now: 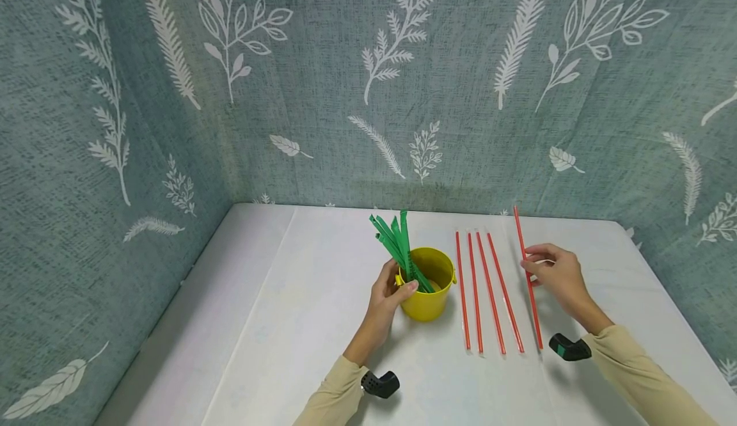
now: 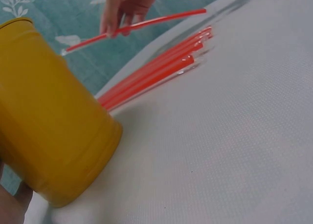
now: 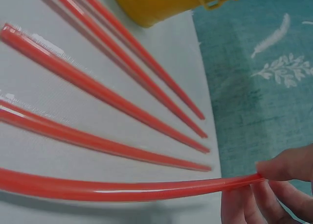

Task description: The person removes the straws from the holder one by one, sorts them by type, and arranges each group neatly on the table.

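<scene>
My left hand [image 1: 384, 295] grips a small yellow bucket [image 1: 427, 311] by its left side, with the thumb over the rim. Several green straws [image 1: 405, 247] stand in the bucket, leaning left. In my right hand [image 1: 560, 277] a red straw [image 1: 531, 301] is pinched between thumb and fingers. The left wrist view shows that straw raised off the table. Between the bucket and my right hand, several more red straws [image 1: 493, 266] in clear wrappers lie side by side, their ends pointing away from me. Up close, the right wrist view has the pinched straw [image 3: 146, 190] beside them.
Everything stands on a white-covered table [image 1: 276, 349]. Teal cloth with white leaf prints [image 1: 322, 93] rises at the back and along both sides. A small black device [image 1: 380, 384] is worn at each wrist.
</scene>
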A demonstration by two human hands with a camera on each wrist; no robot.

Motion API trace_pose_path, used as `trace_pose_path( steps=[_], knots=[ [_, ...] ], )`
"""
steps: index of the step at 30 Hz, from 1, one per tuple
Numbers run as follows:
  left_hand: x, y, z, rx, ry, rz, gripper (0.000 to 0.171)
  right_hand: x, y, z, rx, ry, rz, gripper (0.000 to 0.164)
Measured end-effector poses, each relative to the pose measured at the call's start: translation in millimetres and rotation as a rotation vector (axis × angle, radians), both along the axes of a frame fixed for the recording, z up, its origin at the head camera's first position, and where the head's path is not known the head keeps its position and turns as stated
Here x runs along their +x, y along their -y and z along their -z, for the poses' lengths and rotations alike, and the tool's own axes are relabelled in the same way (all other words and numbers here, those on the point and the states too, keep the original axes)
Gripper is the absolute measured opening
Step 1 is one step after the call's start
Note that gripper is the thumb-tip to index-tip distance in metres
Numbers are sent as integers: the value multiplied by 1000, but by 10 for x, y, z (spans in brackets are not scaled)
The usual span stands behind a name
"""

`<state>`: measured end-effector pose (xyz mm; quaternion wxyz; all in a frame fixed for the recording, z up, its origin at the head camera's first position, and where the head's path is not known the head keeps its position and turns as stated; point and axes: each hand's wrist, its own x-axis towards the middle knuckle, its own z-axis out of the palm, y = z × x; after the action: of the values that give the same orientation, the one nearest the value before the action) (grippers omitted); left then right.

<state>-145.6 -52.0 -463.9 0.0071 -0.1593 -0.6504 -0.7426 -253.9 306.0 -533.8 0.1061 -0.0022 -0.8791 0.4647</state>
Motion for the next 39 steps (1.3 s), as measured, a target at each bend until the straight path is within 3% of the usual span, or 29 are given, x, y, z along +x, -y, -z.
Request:
trace_pose_path(
  steps=[9,14,21,24,29,39],
  knots=[
    [-1,-6,-13,3,1,-6,50,43,55,48,40,37,13,39],
    [12,-1,-20,4,5,-13,50,120,134,-25,56,59,-10,37],
    [15,22,-19,2,-2,-13,50,403,421,-521,-3,157,-61,32],
    [15,32,-25,-3,-8,-13,50,452,483,-610,22,188,-72,30],
    [11,40,-25,-3,-10,-13,50,457,508,-578,76,178,-85,28],
    [-7,6,47,16,-5,-6,51,427,501,-462,239,26,-17,17]
  ],
)
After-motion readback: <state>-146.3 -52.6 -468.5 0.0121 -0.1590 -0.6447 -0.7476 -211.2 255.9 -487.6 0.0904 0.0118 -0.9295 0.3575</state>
